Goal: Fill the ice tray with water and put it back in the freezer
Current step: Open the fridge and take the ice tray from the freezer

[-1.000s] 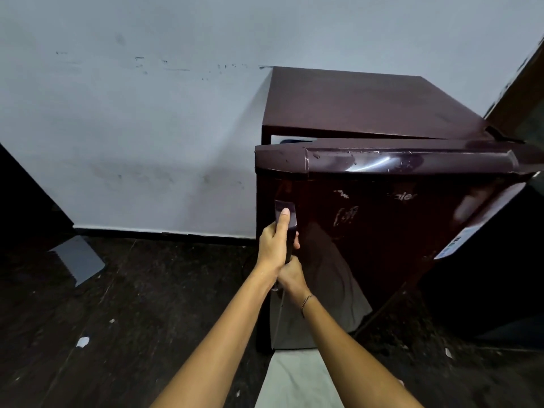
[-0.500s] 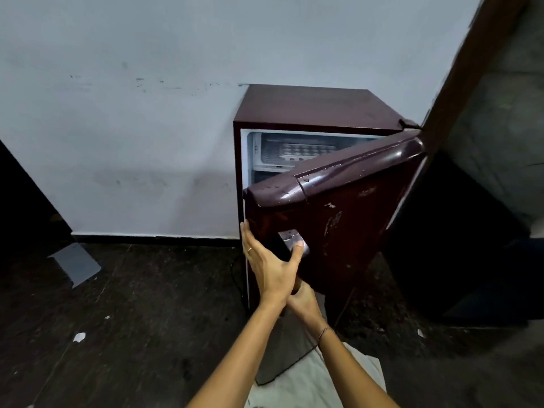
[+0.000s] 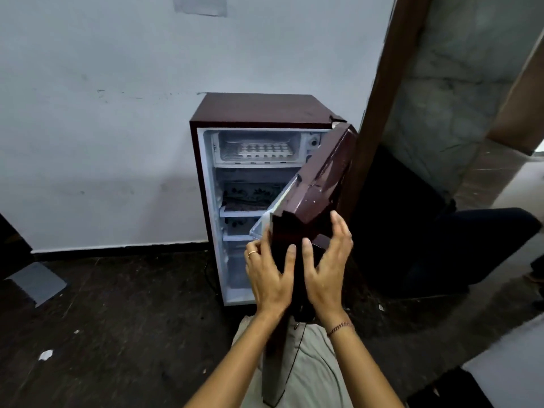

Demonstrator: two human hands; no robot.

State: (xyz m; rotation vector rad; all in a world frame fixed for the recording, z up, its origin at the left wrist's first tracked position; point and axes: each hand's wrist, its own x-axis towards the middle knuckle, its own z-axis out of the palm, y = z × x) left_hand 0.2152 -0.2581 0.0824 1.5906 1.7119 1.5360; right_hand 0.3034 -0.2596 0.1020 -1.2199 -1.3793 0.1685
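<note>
Two hands met at the near edge of the open fridge door (image 3: 318, 187). From the head view, the left hand (image 3: 269, 278) gripped that edge, fingers wrapped around its inner side and thumb on the front, a ring showing. The right hand (image 3: 328, 266) was spread wide on the door's front face. Far inside the fridge (image 3: 259, 111), the white ice tray (image 3: 265, 150) lay flat in the top freezer compartment (image 3: 217, 148).
</note>
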